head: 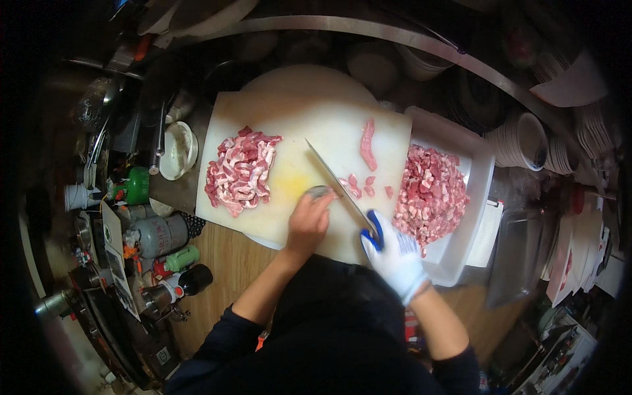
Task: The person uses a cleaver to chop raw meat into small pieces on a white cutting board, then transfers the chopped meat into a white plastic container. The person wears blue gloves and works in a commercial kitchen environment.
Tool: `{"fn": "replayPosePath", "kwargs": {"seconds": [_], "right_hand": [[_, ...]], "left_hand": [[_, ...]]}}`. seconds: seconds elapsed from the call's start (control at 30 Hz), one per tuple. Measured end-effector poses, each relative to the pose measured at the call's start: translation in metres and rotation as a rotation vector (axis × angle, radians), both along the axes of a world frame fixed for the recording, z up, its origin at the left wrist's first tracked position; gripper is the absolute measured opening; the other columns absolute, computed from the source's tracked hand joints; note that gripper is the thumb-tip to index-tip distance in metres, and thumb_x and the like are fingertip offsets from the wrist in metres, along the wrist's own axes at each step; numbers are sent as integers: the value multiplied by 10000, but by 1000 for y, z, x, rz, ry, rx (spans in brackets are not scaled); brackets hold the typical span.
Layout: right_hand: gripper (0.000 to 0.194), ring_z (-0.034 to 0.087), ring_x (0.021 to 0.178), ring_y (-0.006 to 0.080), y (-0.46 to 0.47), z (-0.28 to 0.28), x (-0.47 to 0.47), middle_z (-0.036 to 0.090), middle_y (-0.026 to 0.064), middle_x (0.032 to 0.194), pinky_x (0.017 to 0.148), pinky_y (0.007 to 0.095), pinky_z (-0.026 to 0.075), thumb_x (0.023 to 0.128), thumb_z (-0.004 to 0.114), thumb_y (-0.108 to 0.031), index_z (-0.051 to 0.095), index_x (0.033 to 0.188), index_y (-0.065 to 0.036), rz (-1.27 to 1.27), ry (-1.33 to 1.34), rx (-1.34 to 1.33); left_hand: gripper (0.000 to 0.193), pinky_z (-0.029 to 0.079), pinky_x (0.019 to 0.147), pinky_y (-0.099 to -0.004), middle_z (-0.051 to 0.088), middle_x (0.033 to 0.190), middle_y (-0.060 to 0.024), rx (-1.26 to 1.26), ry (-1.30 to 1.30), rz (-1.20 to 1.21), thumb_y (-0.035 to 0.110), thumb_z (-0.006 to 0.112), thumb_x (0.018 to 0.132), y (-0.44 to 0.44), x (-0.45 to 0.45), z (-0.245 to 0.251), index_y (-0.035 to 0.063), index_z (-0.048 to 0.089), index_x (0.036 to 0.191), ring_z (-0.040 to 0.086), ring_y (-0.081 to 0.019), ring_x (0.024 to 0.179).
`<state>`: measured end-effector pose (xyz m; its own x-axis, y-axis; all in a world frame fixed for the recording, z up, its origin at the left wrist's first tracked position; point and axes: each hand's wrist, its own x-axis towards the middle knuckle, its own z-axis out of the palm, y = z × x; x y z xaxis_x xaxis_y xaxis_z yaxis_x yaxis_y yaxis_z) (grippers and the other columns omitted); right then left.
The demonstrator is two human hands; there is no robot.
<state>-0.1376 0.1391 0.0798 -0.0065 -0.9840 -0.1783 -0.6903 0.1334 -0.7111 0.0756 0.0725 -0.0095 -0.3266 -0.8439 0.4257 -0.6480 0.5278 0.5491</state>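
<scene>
My right hand [392, 254], in a white and blue work glove, grips a long kitchen knife [335, 182] whose blade points up and left across the white cutting board [296, 118]. My bare left hand [311, 215] is just left of the blade, its fingertips on a piece of meat [337, 193] at the edge; something grey and blurred lies by its fingers. Small cut pieces of meat [354, 185] lie right of the blade, and one longer strip [368, 144] lies above them. A pile of raw meat strips [243, 170] rests on the board's left side.
Right of the board, a white plastic bin [474, 197] holds a heap of diced meat [432, 197]. A white bowl [177, 150] stands to the left. Stacked plates [518, 140] stand at the upper right, near a metal shelf edge [345, 24]. Gas cylinders [160, 236] stand at the lower left.
</scene>
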Motion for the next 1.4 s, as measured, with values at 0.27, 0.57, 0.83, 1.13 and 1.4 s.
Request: {"fn": "replayPosePath", "kwargs": {"seconds": [0.27, 0.57, 0.83, 1.13, 1.4], "right_hand": [[584, 739, 890, 390, 61, 11, -7, 743, 205, 1059, 794, 477, 583, 980, 705, -239, 525, 1519, -109, -44, -45, 87], [530, 726, 829, 268, 138, 16, -58, 726, 199, 990, 822, 358, 578, 983, 722, -91, 556, 1481, -21, -676, -211, 248], [662, 705, 975, 383, 98, 13, -44, 701, 173, 1153, 861, 484, 568, 941, 731, -158, 498, 1557, -94, -293, 41, -163], [729, 658, 843, 247, 38, -29, 0, 608, 102, 1011, 692, 437, 499, 930, 579, -72, 422, 1633, -188, 227, 390, -188], [617, 616, 1072, 320, 37, -32, -25, 621, 164, 1216, 938, 449, 451, 928, 703, -260, 548, 1497, -79, 75, 349, -291]], "left_hand": [[380, 562, 933, -383, 627, 1143, -167, 138, 122, 258, -87, 647, 900, -1, 35, 63, -14, 673, 1272, 671, -307, 1069], [269, 540, 767, -356, 648, 1017, -136, 179, 162, -234, -31, 719, 887, -41, -22, 158, -12, 748, 1153, 651, -249, 921], [272, 615, 887, -448, 745, 1111, -141, 439, -219, -1254, 219, 761, 945, 8, -107, 353, 75, 762, 1176, 731, -299, 1014], [363, 604, 808, -434, 727, 1056, -150, 750, -540, -1766, 206, 800, 835, 35, -209, 421, -18, 738, 1113, 662, -218, 917], [324, 632, 779, -342, 731, 1130, -174, 250, -561, -1561, 162, 793, 867, 40, -165, 384, -26, 731, 1124, 698, -268, 1052]]}}
